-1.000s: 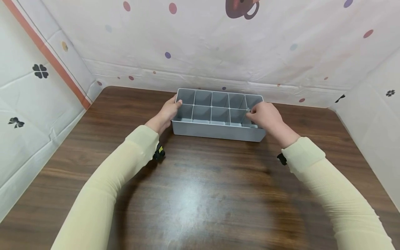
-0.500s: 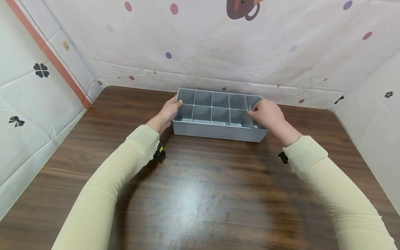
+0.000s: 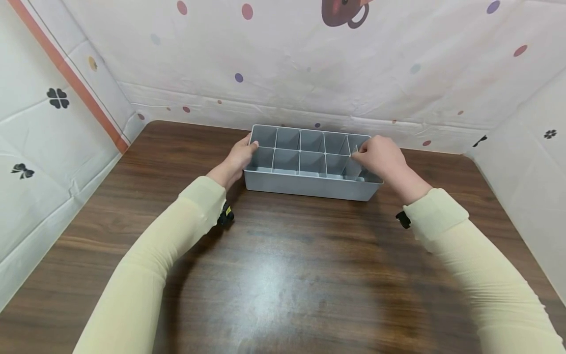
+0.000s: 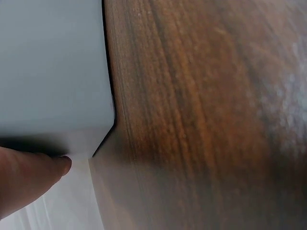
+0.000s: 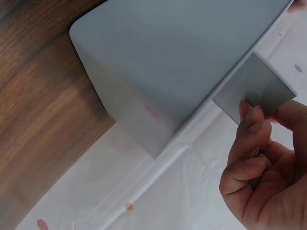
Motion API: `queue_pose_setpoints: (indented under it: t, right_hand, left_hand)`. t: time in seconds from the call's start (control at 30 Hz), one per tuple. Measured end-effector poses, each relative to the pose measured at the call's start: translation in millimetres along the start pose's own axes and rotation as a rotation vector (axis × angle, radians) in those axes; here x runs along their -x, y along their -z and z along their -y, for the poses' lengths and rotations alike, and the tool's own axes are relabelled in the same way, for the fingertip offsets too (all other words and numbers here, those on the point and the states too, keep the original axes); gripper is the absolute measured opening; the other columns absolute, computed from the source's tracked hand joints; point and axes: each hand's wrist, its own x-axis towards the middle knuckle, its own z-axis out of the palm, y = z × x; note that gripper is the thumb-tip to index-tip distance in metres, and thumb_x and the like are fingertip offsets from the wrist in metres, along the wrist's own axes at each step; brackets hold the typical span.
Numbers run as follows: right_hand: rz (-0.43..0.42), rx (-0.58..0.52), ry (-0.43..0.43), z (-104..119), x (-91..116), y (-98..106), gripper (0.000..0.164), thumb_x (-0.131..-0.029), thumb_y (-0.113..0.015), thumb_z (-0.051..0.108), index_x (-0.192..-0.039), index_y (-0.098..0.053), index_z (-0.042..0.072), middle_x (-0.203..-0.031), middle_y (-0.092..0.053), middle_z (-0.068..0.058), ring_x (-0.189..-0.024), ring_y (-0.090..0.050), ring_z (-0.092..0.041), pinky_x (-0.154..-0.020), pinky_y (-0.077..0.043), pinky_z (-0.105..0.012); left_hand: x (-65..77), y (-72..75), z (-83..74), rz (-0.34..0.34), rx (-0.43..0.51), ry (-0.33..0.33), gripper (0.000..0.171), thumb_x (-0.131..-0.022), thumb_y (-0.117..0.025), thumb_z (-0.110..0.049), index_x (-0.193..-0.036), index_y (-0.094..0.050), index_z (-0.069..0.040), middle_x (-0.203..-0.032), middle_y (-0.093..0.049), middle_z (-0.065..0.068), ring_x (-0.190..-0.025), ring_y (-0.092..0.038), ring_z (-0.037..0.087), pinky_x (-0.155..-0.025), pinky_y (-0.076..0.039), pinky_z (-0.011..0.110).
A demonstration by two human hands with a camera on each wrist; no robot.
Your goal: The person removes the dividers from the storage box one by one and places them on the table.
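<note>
A grey plastic organizer box (image 3: 305, 186), divided into two rows of compartments, stands on the brown table. At its left end my left hand (image 3: 238, 158) grips the wall, thumb over the rim. A finger (image 4: 31, 173) of that hand lies along the box's end (image 4: 53, 62) in the left wrist view. Over the right end, my right hand (image 3: 382, 156) pinches a thin grey divider (image 3: 353, 168) between thumb and fingers. In the right wrist view the divider (image 5: 256, 79) sticks up past the box's rim, its lower part hidden behind the wall.
The dark wood-grain table (image 3: 283, 275) spreads out in front of the box. A white patterned sheet (image 3: 283, 59) hangs behind the table's far edge and continues up both sides. Black wrist cameras are strapped under both sleeves.
My right hand has moved up and slightly right, drawing the divider higher out of the box. My left hand and the box have stayed in place.
</note>
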Motion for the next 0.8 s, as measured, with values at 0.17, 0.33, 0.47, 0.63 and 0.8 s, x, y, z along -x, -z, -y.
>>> queue_pose_setpoints:
  t: [0.17, 0.33, 0.47, 0.63, 0.8]
  right_hand:
    - [0.019, -0.011, -0.005, 1, 1, 3, 0.046, -0.09, -0.053, 0.019, -0.05, -0.03, 0.021, -0.05, -0.021, 0.01, -0.052, -0.018, -0.009, -0.052, -0.018, -0.025]
    - [0.013, -0.008, -0.005, 4, 1, 6, 0.045, -0.087, -0.052, 0.018, -0.05, -0.029, 0.021, -0.05, -0.02, 0.01, -0.053, -0.017, -0.008, -0.052, -0.016, -0.024]
    - [0.003, 0.0, 0.001, 5, 1, 9, 0.046, -0.088, -0.053, 0.018, -0.049, -0.028, 0.021, -0.05, -0.02, 0.01, -0.052, -0.017, -0.008, -0.052, -0.017, -0.025]
    - [0.003, -0.003, 0.013, 5, 0, 12, 0.046, -0.088, -0.052, 0.016, -0.049, -0.028, 0.02, -0.05, -0.02, 0.01, -0.052, -0.017, -0.008, -0.053, -0.018, -0.025]
    - [0.003, -0.007, 0.022, 9, -1, 18, 0.044, -0.088, -0.049, 0.014, -0.05, -0.027, 0.019, -0.052, -0.018, 0.009, -0.054, -0.015, -0.009, -0.054, -0.018, -0.027]
  left_hand:
    - [-0.5, -0.8, 1.0, 0.005, -0.006, 0.002, 0.058, -0.113, -0.034, -0.021, -0.166, -0.013, -0.018, -0.175, -0.012, 0.003, -0.161, -0.014, 0.023, -0.133, -0.015, 0.043]
    - [0.4, -1.2, 0.5, 0.001, -0.012, 0.004, 0.058, -0.113, -0.034, -0.022, -0.166, -0.013, -0.019, -0.175, -0.014, 0.003, -0.161, -0.017, 0.023, -0.132, -0.016, 0.043]
    - [1.2, -1.7, -0.4, 0.001, -0.018, 0.005, 0.058, -0.113, -0.034, -0.022, -0.166, -0.014, -0.018, -0.174, -0.015, 0.004, -0.16, -0.017, 0.023, -0.132, -0.016, 0.044]
    - [0.9, -1.8, -0.8, -0.003, -0.03, 0.009, 0.057, -0.113, -0.034, -0.023, -0.166, -0.014, -0.019, -0.174, -0.016, 0.004, -0.16, -0.018, 0.024, -0.132, -0.016, 0.045]
    - [2.1, 1.4, -0.8, -0.008, -0.041, 0.002, 0.058, -0.112, -0.035, -0.023, -0.166, -0.014, -0.018, -0.174, -0.015, 0.005, -0.161, -0.016, 0.024, -0.133, -0.016, 0.044]
